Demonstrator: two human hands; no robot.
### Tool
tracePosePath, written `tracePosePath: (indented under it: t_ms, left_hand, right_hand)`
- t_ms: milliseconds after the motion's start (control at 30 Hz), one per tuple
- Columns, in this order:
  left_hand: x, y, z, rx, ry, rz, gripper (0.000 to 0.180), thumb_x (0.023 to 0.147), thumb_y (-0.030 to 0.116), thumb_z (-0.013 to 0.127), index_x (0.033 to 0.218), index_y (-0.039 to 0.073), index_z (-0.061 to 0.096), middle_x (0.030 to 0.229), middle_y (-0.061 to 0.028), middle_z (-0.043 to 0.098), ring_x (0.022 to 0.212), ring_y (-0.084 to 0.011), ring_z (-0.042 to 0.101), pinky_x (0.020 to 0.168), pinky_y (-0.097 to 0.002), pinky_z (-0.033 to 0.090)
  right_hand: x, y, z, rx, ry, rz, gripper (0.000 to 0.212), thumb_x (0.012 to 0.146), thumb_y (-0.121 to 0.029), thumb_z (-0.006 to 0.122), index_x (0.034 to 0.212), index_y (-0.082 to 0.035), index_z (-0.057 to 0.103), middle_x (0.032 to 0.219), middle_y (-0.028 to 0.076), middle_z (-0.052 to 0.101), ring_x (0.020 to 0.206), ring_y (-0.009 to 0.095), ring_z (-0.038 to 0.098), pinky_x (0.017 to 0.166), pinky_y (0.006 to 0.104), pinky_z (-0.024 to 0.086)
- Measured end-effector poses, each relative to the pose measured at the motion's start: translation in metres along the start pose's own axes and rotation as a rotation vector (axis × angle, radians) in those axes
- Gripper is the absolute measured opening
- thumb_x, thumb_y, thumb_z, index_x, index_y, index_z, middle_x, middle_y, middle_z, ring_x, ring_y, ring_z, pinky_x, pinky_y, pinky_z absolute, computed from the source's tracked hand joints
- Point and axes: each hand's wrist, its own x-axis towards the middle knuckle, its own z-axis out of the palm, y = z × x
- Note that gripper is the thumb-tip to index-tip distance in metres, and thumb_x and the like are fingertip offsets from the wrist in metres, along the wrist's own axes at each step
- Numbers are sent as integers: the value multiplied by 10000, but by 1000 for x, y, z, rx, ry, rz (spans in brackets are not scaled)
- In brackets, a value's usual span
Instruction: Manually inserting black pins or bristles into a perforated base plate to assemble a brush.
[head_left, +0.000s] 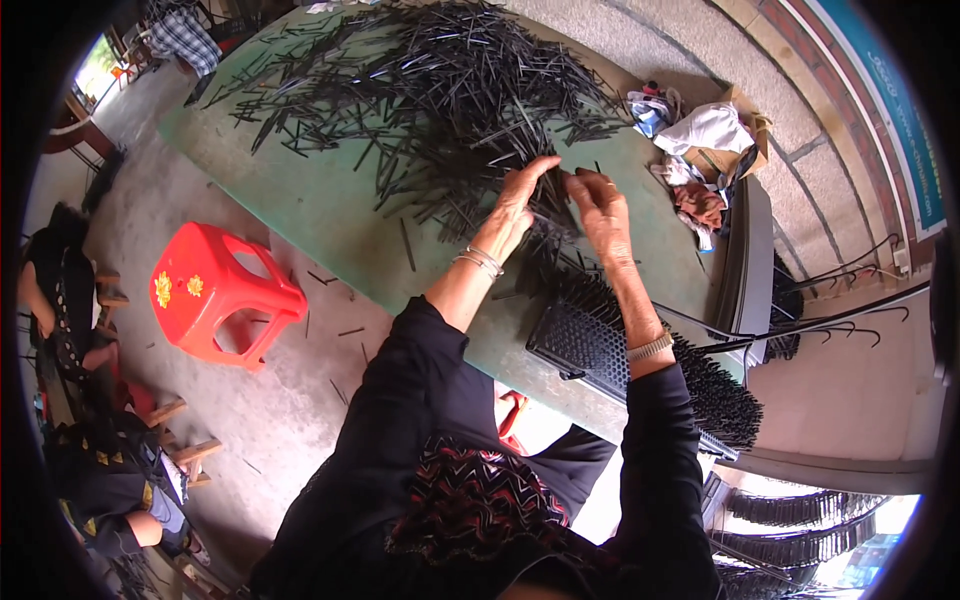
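Note:
A loose heap of thin black sticks (pixel 480 70) spreads over the far part of the green table. At its near edge, my left hand (pixel 518 195) and my right hand (pixel 602 205) face each other, closed on a bunch of black sticks (pixel 552 195) between them. The fingers of my left hand partly hide behind its back and the bunch. My right hand's fingers are bent inward against the other side of the bunch. Just below my right wrist is a black perforated rack (pixel 580 345), with many black pieces packed upright along it and passing under my right forearm.
The green table (pixel 330 215) ends in a long edge on my left. Beyond it a red plastic stool (pixel 215 290) stands on the concrete floor. A carton with cloths (pixel 705 140) sits by the wall at right. Dark rods (pixel 840 305) jut out nearby. Other people sit at far left.

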Motion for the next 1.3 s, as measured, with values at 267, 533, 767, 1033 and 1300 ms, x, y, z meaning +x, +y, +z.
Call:
tracePosePath:
  t_ms: [267,533,767,1033,1300]
  left_hand:
    - [-7,-6,-6,435,-201,224,121,813,103,697,874,30,621,685,-45,607,568,-133,582,515,-275,480]
    - [2,-12,-14,1311,290,407,617,637,236,794,1140,38,496,836,-167,667,820,-343,666,689,-468,511]
    - [-2,-17,-19,1591,205,612,790,691,147,764,1358,40,355,788,-216,664,767,-394,660,632,-495,517]
    - [-9,-20,-23,1756,202,645,764,653,110,800,1313,72,417,820,-228,656,758,-410,655,627,-494,529]
    - [-15,-29,-30,1733,179,624,796,652,116,796,1326,56,378,826,-241,651,757,-415,655,624,-501,525]
  right_hand:
    - [52,17,-16,-124,-491,247,903,818,-613,643,1339,90,418,1327,237,501,1248,273,458,1067,372,346]
    - [57,-12,6,-49,-505,173,945,759,-587,725,1346,76,395,1315,201,514,1230,244,459,1063,365,351]
    - [47,3,31,214,-244,153,713,698,-412,835,1115,108,583,1011,170,669,914,211,626,815,343,507]
    - [45,-4,49,382,98,450,495,687,-310,831,1011,7,630,937,76,663,842,153,600,757,298,474]
    - [51,8,48,506,134,479,447,700,-225,819,966,33,569,879,83,650,752,155,595,688,293,494]
